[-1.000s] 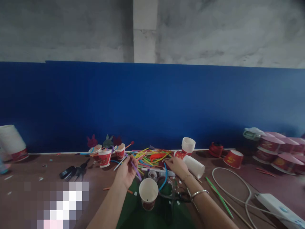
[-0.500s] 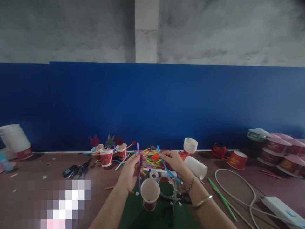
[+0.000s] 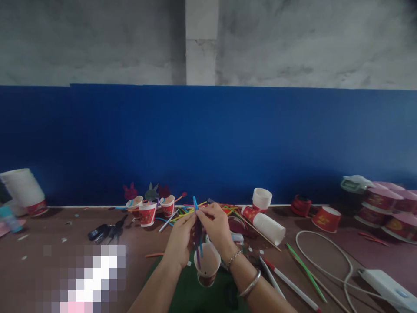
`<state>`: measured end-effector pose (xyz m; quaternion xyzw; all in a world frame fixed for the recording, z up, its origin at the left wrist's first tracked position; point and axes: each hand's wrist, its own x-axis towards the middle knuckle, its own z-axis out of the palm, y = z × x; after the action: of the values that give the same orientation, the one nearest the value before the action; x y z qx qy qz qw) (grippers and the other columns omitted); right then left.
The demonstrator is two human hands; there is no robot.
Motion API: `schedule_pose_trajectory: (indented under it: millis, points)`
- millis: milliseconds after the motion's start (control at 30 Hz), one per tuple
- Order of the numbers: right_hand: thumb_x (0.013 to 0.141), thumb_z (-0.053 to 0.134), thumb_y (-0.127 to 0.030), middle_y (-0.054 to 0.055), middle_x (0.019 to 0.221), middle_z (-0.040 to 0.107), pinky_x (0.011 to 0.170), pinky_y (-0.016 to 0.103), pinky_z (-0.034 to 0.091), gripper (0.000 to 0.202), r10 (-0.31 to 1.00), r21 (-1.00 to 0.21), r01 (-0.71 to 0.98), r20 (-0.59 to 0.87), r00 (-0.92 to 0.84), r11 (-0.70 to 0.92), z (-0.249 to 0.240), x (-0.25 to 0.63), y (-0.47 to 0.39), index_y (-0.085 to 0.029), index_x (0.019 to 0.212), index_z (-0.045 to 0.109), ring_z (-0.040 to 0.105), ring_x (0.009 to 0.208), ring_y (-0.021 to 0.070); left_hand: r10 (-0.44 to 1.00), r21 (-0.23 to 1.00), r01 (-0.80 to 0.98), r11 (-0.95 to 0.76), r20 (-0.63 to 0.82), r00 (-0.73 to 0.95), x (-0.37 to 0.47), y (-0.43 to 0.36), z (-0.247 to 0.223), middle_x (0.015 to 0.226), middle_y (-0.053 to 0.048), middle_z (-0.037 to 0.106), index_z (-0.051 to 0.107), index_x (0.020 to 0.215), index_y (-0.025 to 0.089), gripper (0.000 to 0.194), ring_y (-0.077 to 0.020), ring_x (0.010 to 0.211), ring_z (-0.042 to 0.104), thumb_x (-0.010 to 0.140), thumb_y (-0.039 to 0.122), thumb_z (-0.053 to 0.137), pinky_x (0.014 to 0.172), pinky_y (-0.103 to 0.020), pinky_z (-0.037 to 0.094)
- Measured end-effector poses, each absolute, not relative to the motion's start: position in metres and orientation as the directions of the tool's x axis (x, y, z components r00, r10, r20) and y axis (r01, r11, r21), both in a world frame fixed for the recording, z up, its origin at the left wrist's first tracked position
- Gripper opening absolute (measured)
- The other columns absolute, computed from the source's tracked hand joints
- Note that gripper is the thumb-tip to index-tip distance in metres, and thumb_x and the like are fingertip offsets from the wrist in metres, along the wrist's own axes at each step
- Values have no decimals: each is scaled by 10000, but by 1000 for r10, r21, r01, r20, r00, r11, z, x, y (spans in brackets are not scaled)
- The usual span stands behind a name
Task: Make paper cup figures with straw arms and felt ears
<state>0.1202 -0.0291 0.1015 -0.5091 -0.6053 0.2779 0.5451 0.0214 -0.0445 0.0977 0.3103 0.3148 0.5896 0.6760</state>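
My left hand (image 3: 178, 241) is closed on a purple drinking straw (image 3: 198, 257), held upright. My right hand (image 3: 215, 224) pinches a blue drinking straw (image 3: 195, 202) against it, so the two straws lie side by side between my fingertips. Their lower ends hang over the mouth of a paper cup (image 3: 207, 278) that has a small dark hole near its front rim. The cup stands on a green mat (image 3: 185, 295). Behind my hands lies a pile of coloured straws (image 3: 182, 216), partly hidden by them.
Three small cups (image 3: 147, 215) with animal cutouts stand back left. Stacked paper cups (image 3: 269, 227) lie at right, near markers (image 3: 293, 284), green straws (image 3: 306, 271) and a white cable (image 3: 350, 265). Keys (image 3: 106, 232) lie left; red tubs (image 3: 381, 200) are stacked far right.
My right hand has moved left with the blue straw, bringing it against the purple straw in my left hand. Both straws are now together above the cup.
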Motion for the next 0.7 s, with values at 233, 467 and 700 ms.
schedule_pose_trajectory:
  millis: [233,467,700]
  points:
    - [843,448,-381,34,764,700,596,240,442,360,944,-771,569,328,-28,285,95,147,9,-158,911,723,599,689,163,998,762,-648,-8,-39,-58,-12,-29,106,578,44,526,624,773,100,151,8,371,354,690,185,716,338,-104,230]
    - [760,529,-189,33,620,679,588,231,390,228,967,-464,850,180,-183,248,55,168,34,-154,628,712,598,630,155,997,739,-673,-9,-48,-65,-43,-18,109,504,113,340,582,916,125,245,13,320,205,781,319,644,312,-107,104]
    - [858,561,-257,85,1017,652,863,380,450,173,941,-116,934,34,-338,339,41,137,37,-145,953,653,584,979,215,995,736,-676,40,-93,-44,-38,-17,107,447,137,252,527,783,158,180,2,306,161,780,306,629,328,-128,69]
